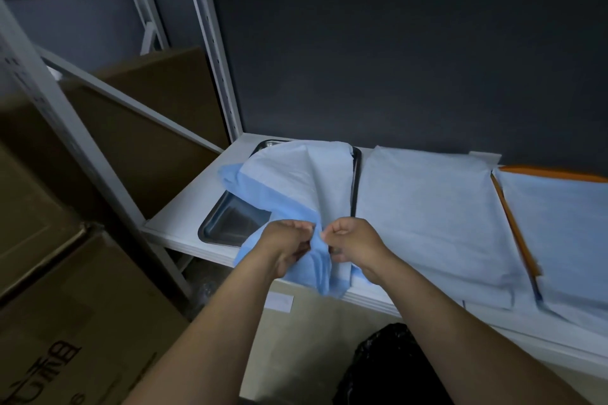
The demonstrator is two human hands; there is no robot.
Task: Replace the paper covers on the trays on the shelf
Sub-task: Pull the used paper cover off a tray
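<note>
A steel tray [230, 220] sits at the left end of the white shelf [184, 207]. A crumpled blue paper cover [296, 181] lies bunched over it, leaving the tray's near left corner bare. My left hand [286, 243] and my right hand [348, 240] both pinch the cover's front edge close together, just above the shelf's front lip. To the right, a flat pale blue cover [427, 207] hides a second tray. Further right another covered tray [559, 233] sits on an orange sheet [513, 223].
Brown cardboard boxes [82, 306] fill the rack bay at the left, behind white metal uprights [214, 43]. A black bin bag [388, 368] sits on the floor below the shelf. A dark wall [394, 43] backs the shelf.
</note>
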